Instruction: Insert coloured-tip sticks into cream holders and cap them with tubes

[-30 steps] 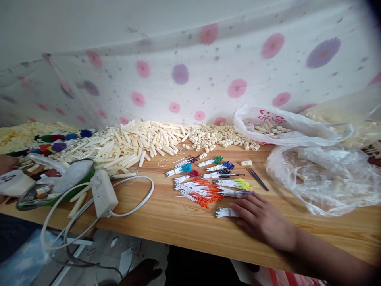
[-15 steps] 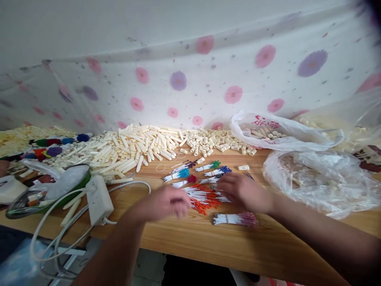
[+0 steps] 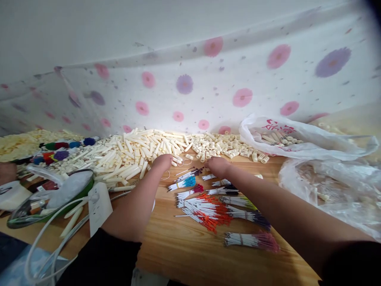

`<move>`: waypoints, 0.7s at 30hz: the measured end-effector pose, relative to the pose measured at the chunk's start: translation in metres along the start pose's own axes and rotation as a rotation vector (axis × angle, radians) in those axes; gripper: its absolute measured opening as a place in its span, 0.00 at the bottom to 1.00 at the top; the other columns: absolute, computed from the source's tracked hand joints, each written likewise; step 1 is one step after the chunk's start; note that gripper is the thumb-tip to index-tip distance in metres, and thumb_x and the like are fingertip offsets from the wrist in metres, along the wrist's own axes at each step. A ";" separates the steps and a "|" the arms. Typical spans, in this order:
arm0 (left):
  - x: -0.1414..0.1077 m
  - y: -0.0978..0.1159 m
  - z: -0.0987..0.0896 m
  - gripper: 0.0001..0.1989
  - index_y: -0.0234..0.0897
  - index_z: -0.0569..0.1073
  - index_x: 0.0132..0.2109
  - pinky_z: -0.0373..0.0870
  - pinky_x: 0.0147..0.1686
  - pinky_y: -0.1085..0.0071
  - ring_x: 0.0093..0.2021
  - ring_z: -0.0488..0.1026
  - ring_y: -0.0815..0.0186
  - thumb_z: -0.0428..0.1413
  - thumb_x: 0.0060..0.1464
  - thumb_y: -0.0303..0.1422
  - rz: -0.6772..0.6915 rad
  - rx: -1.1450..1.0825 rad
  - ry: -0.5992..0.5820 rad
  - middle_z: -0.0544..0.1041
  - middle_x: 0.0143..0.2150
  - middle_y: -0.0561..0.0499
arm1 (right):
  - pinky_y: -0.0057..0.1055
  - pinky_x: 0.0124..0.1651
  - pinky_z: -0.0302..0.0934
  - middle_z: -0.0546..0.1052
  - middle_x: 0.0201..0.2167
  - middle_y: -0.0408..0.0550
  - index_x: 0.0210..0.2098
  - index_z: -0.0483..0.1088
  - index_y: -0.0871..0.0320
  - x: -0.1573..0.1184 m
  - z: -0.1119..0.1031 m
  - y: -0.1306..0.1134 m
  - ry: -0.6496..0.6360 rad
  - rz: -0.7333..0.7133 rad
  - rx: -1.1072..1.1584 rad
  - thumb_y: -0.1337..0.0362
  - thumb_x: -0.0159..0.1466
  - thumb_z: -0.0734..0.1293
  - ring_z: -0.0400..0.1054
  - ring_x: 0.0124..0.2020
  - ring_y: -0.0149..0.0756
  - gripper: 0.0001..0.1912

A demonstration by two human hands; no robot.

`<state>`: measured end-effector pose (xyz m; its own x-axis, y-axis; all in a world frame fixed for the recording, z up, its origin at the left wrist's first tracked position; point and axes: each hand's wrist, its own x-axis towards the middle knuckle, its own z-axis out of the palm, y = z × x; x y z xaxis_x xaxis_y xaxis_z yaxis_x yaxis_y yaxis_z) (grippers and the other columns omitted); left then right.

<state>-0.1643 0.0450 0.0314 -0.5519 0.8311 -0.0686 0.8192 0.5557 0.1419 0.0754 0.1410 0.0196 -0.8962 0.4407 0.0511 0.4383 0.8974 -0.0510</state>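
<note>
My left hand [image 3: 163, 160] reaches to the near edge of a heap of cream plastic tubes [image 3: 139, 149]; the hand's back hides most of its fingers. My right hand [image 3: 218, 167] is at the front of a pile of short slotted cylinders [image 3: 229, 145], fingers bent together; what they hold, if anything, is hidden. A small slotted cylinder [image 3: 189, 156] and a thin white loop [image 3: 185, 161] lie between the hands. Below are bundles of thin white sticks with coloured ends: blue [image 3: 183, 183], red [image 3: 190, 192], loose orange [image 3: 205, 212], purple [image 3: 248, 215], pink [image 3: 251, 240].
A white power strip [image 3: 99, 206] with cables and a green-rimmed container [image 3: 86, 182] stand on the left. Plastic bags [image 3: 309, 149] with cream parts lie at the right. Another person's hand [image 3: 8, 172] shows at the far left edge. A flowered sheet [image 3: 166, 99] hangs behind.
Both my hands have moved away from the orange sticks toward the back of the table, near the cream tubes and slotted cylinders. More stick bundles are uncovered. The view has shifted slightly.
</note>
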 end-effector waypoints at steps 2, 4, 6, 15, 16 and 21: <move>0.006 0.004 0.003 0.16 0.33 0.73 0.40 0.67 0.43 0.62 0.39 0.73 0.62 0.51 0.56 0.42 -0.026 0.010 -0.030 0.77 0.40 0.45 | 0.32 0.42 0.62 0.77 0.38 0.56 0.35 0.75 0.59 -0.006 -0.003 0.006 0.046 0.026 0.011 0.72 0.58 0.63 0.71 0.41 0.43 0.10; 0.011 0.008 0.004 0.16 0.32 0.73 0.39 0.67 0.42 0.61 0.40 0.74 0.60 0.52 0.55 0.42 -0.047 0.016 -0.037 0.77 0.40 0.43 | 0.32 0.43 0.62 0.75 0.42 0.56 0.41 0.73 0.58 -0.017 -0.011 0.011 0.129 0.058 0.040 0.68 0.62 0.61 0.70 0.42 0.41 0.11; 0.013 0.009 0.003 0.13 0.33 0.73 0.38 0.67 0.42 0.61 0.43 0.74 0.55 0.54 0.53 0.39 -0.062 0.012 -0.015 0.77 0.42 0.40 | 0.31 0.45 0.62 0.73 0.45 0.55 0.48 0.70 0.58 -0.036 -0.018 0.014 0.220 0.086 0.075 0.66 0.65 0.58 0.69 0.43 0.38 0.15; -0.069 0.047 -0.026 0.12 0.41 0.65 0.49 0.69 0.35 0.70 0.35 0.75 0.63 0.49 0.57 0.35 0.154 -0.209 0.060 0.77 0.41 0.48 | 0.30 0.32 0.64 0.75 0.34 0.48 0.40 0.70 0.57 -0.136 -0.009 0.013 0.536 0.116 0.992 0.59 0.59 0.67 0.68 0.31 0.33 0.12; -0.087 0.061 -0.025 0.13 0.43 0.64 0.49 0.70 0.32 0.72 0.32 0.75 0.66 0.49 0.57 0.36 0.241 -0.275 0.009 0.78 0.40 0.50 | 0.30 0.32 0.65 0.75 0.33 0.47 0.40 0.70 0.57 -0.144 -0.010 0.012 0.556 0.127 1.082 0.58 0.59 0.67 0.68 0.31 0.32 0.12; -0.154 0.125 -0.001 0.18 0.43 0.66 0.54 0.69 0.47 0.67 0.48 0.72 0.64 0.52 0.56 0.30 0.809 -0.859 -0.198 0.74 0.51 0.47 | 0.30 0.35 0.65 0.76 0.34 0.45 0.41 0.71 0.55 -0.167 -0.021 0.006 0.653 0.143 1.330 0.60 0.57 0.69 0.69 0.33 0.31 0.13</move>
<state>0.0230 -0.0132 0.0603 0.1712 0.9639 0.2041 0.5042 -0.2637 0.8223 0.2294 0.0730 0.0312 -0.5063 0.7762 0.3757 -0.1869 0.3265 -0.9265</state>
